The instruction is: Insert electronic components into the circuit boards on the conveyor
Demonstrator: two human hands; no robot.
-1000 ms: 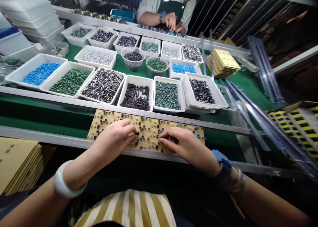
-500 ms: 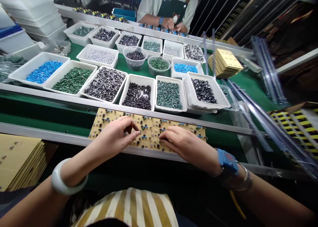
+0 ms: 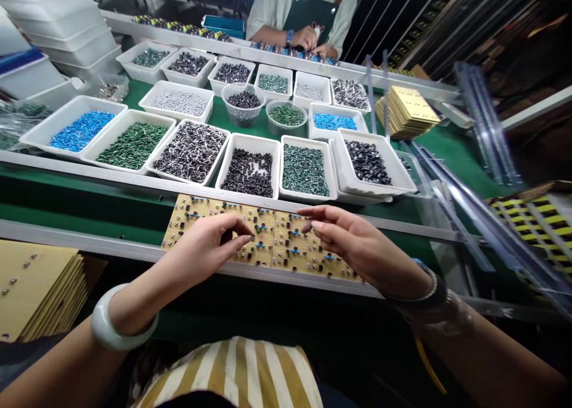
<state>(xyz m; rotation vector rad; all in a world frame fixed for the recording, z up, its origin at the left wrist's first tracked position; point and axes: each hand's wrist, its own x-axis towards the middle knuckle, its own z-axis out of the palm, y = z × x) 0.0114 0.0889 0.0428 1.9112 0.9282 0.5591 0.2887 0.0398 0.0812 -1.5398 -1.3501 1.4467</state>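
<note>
Two tan circuit boards (image 3: 263, 254), dotted with small black, blue and green components, lie side by side on the metal rail in front of me. Over the left board is my left hand (image 3: 217, 238), its thumb and index fingertip pinched together. Whatever may sit in that pinch is too small to make out. My right hand (image 3: 357, 241) hovers above the right board, index finger stretched out and apart from the thumb, with nothing visibly held. Just beyond the boards stand a white tray of black components (image 3: 243, 184) and a tray of dark green components (image 3: 308, 187).
More trays hold blue parts (image 3: 80, 128), green parts (image 3: 129, 149) and black parts with wire leads (image 3: 190, 155). Bare boards (image 3: 36, 283) are stacked at left, others (image 3: 409, 107) at back right. Clear plastic tubes (image 3: 473, 211) lie at right. A co-worker (image 3: 308, 21) sits opposite.
My right hand has lifted off the right board and moved away and to the right, its fingers spreading apart. My left hand has stayed in nearly the same place.
</note>
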